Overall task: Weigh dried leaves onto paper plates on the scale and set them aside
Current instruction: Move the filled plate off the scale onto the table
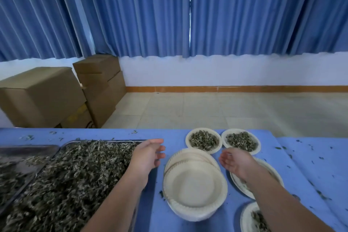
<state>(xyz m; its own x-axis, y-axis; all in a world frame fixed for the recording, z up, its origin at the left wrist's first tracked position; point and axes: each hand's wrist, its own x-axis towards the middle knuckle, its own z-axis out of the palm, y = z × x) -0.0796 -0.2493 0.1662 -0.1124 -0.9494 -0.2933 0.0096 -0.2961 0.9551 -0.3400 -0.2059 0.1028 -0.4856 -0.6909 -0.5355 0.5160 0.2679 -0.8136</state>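
Right now both hands hover with fingers spread and relaxed, holding nothing, on either side of a stack (194,184) of empty paper plates. From the stack, the left hand (148,156) sits at ten o'clock and the right hand (236,165) at two, each with its fingertips just beside the far rim, so neither is clearly nearer. The plates are round, so no axis matters; a lift from opposite edges looks the likely next move.

The leaves (75,171) lie heaped in a metal tray (105,141) at nine o'clock, directly under the left forearm, which makes that hand the one for scooping. Two filled plates (187,140) (259,143) rest at twelve and one o'clock, near the table's far edge. Another plate (275,172) lies under the right forearm, and one more (244,216) at five. No scale shows.

The table (291,165) wears blue cloth scattered with leaf bits. Beyond it are a tiled floor (207,111), boxes (41,96) at ten o'clock and blue curtains (150,15).
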